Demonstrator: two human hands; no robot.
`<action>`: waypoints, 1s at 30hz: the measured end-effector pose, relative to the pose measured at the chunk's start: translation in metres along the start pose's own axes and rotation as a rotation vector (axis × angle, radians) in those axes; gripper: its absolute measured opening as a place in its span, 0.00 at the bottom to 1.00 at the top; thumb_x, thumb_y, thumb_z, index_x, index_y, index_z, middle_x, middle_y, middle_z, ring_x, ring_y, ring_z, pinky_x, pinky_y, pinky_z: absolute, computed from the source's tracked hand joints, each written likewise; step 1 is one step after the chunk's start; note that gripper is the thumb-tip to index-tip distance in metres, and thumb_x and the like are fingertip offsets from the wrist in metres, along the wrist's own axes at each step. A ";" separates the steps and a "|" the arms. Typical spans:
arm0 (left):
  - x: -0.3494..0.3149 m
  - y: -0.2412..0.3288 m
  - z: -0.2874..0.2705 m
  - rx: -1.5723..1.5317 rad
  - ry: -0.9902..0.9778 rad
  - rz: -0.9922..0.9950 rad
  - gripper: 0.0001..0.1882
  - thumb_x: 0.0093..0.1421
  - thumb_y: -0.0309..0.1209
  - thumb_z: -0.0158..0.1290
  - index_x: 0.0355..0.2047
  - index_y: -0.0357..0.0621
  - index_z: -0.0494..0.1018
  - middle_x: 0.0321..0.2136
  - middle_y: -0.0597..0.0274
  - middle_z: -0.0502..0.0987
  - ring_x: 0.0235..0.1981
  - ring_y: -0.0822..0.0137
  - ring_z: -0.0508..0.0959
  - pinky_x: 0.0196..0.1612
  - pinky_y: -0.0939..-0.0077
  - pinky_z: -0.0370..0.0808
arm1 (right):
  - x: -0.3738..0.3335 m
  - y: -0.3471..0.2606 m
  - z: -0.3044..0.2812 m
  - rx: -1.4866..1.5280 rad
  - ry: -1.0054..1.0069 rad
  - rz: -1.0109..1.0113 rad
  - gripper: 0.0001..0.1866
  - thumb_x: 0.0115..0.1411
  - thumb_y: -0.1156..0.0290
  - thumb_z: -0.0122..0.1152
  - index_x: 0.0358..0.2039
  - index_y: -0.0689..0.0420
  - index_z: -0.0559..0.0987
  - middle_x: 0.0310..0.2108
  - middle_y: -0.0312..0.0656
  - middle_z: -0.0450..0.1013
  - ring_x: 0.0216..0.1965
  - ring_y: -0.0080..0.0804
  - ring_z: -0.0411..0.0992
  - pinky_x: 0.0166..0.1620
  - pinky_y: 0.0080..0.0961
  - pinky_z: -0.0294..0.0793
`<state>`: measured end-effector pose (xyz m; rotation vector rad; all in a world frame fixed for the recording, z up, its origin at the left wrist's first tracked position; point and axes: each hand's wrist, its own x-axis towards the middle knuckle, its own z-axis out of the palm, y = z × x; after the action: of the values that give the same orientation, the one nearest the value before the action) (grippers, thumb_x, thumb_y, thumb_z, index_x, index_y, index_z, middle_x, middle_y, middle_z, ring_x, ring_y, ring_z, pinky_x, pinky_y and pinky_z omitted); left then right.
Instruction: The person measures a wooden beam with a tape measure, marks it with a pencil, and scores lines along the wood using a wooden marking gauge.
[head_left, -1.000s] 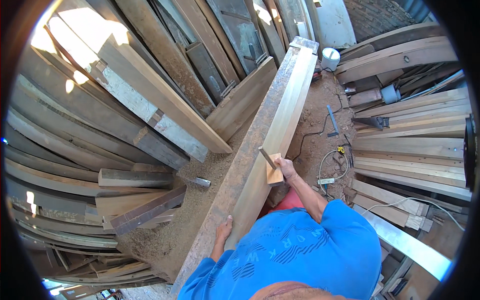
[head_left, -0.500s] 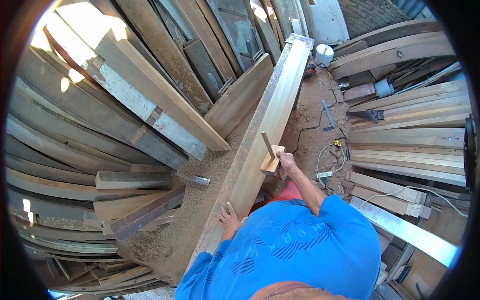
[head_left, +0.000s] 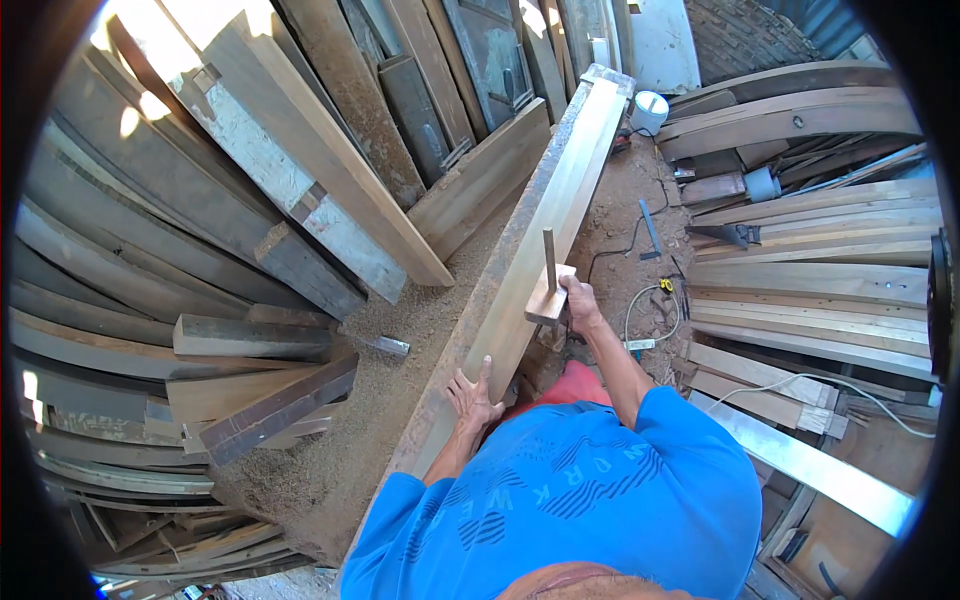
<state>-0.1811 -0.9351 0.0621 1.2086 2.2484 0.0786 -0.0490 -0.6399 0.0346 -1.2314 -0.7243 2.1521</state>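
Observation:
A long pale plank lies along a narrow weathered bench that runs from the lower middle to the top. In my right hand is a wooden marking gauge, a block with a thin stem standing up from it. Its block rests at the plank's right edge, and my fingers wrap its right end. What is under the block is hidden. My left hand lies on the plank nearer my body, with its fingers spread.
Sawdust covers the ground left of the bench, with a metal-ended tool on it. Stacked boards line the right side; more lean at left. A white bucket, a blue square and a cable lie right.
My left hand has slid forward along the plank and its fingers have spread. The marking gauge has shifted slightly forward and right, its stem now more upright in the picture.

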 end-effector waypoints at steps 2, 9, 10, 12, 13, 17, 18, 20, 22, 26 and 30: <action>-0.010 -0.005 0.008 0.025 0.008 0.030 0.67 0.35 0.46 0.73 0.71 0.79 0.41 0.61 0.26 0.49 0.59 0.29 0.56 0.59 0.33 0.54 | -0.004 -0.001 0.004 -0.006 -0.034 -0.045 0.19 0.64 0.63 0.53 0.44 0.69 0.76 0.37 0.45 0.79 0.34 0.37 0.80 0.42 0.38 0.82; -0.022 -0.012 0.015 0.011 -0.036 -0.013 0.68 0.35 0.45 0.74 0.71 0.80 0.41 0.60 0.23 0.50 0.57 0.29 0.58 0.60 0.36 0.53 | -0.044 -0.016 0.028 -0.054 -0.017 -0.025 0.19 0.62 0.63 0.55 0.40 0.68 0.80 0.34 0.43 0.79 0.33 0.32 0.79 0.38 0.30 0.79; -0.019 -0.009 0.014 0.008 -0.051 -0.022 0.68 0.33 0.45 0.74 0.71 0.81 0.42 0.61 0.20 0.49 0.57 0.28 0.58 0.60 0.37 0.54 | -0.044 -0.015 0.025 -0.037 -0.031 -0.021 0.19 0.62 0.63 0.55 0.40 0.68 0.80 0.34 0.43 0.79 0.33 0.32 0.79 0.39 0.30 0.79; -0.008 -0.001 0.008 -0.022 -0.036 0.007 0.68 0.33 0.44 0.74 0.71 0.81 0.42 0.61 0.20 0.49 0.56 0.28 0.59 0.59 0.37 0.54 | -0.044 -0.016 0.021 -0.037 -0.043 -0.038 0.18 0.61 0.63 0.54 0.40 0.68 0.80 0.34 0.42 0.79 0.33 0.32 0.79 0.39 0.30 0.79; -0.004 -0.001 0.006 -0.038 -0.020 0.030 0.69 0.32 0.43 0.74 0.71 0.81 0.42 0.60 0.20 0.49 0.55 0.29 0.60 0.59 0.37 0.54 | -0.047 -0.020 0.024 -0.050 -0.071 -0.044 0.18 0.62 0.64 0.54 0.40 0.68 0.80 0.34 0.43 0.79 0.33 0.32 0.79 0.39 0.30 0.79; -0.005 -0.001 0.007 -0.034 0.001 -0.005 0.69 0.31 0.42 0.74 0.71 0.81 0.43 0.60 0.21 0.50 0.54 0.30 0.61 0.59 0.37 0.55 | -0.059 -0.032 0.047 -0.091 -0.161 -0.050 0.20 0.64 0.62 0.51 0.46 0.65 0.78 0.37 0.43 0.79 0.35 0.33 0.80 0.42 0.32 0.82; -0.004 0.001 0.005 -0.031 -0.019 -0.004 0.68 0.31 0.42 0.73 0.71 0.81 0.43 0.61 0.21 0.50 0.55 0.29 0.60 0.59 0.37 0.54 | -0.062 -0.037 0.052 -0.100 -0.171 -0.052 0.20 0.64 0.62 0.51 0.46 0.65 0.78 0.37 0.43 0.79 0.35 0.33 0.80 0.42 0.32 0.82; -0.008 0.003 0.006 -0.033 -0.028 -0.017 0.68 0.32 0.42 0.73 0.71 0.81 0.44 0.62 0.21 0.49 0.56 0.29 0.60 0.59 0.37 0.54 | -0.072 -0.049 0.068 -0.184 -0.219 -0.038 0.20 0.64 0.63 0.49 0.48 0.66 0.77 0.39 0.44 0.79 0.37 0.33 0.80 0.43 0.32 0.81; -0.015 0.005 0.017 -0.047 0.079 -0.005 0.66 0.32 0.40 0.73 0.70 0.78 0.47 0.64 0.20 0.45 0.62 0.25 0.53 0.62 0.34 0.50 | -0.071 -0.046 0.077 -0.167 -0.280 -0.015 0.20 0.65 0.63 0.49 0.49 0.66 0.76 0.40 0.44 0.78 0.38 0.33 0.79 0.44 0.32 0.81; -0.038 0.013 0.042 -0.008 0.246 0.016 0.60 0.37 0.39 0.69 0.70 0.72 0.50 0.66 0.20 0.39 0.67 0.23 0.43 0.66 0.31 0.43 | -0.064 -0.037 0.080 -0.159 -0.411 0.067 0.21 0.65 0.65 0.49 0.51 0.66 0.74 0.42 0.45 0.77 0.40 0.34 0.79 0.46 0.33 0.80; -0.063 0.016 0.060 -0.012 0.227 -0.126 0.57 0.44 0.43 0.63 0.72 0.60 0.45 0.66 0.18 0.38 0.68 0.23 0.39 0.67 0.31 0.41 | -0.075 -0.040 0.076 -0.149 -0.503 0.107 0.21 0.65 0.64 0.49 0.52 0.66 0.73 0.42 0.45 0.77 0.40 0.36 0.79 0.45 0.35 0.81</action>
<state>-0.1112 -0.9878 0.0464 1.0957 2.5107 0.1885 -0.0760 -0.6774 0.1385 -0.8087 -1.0592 2.5705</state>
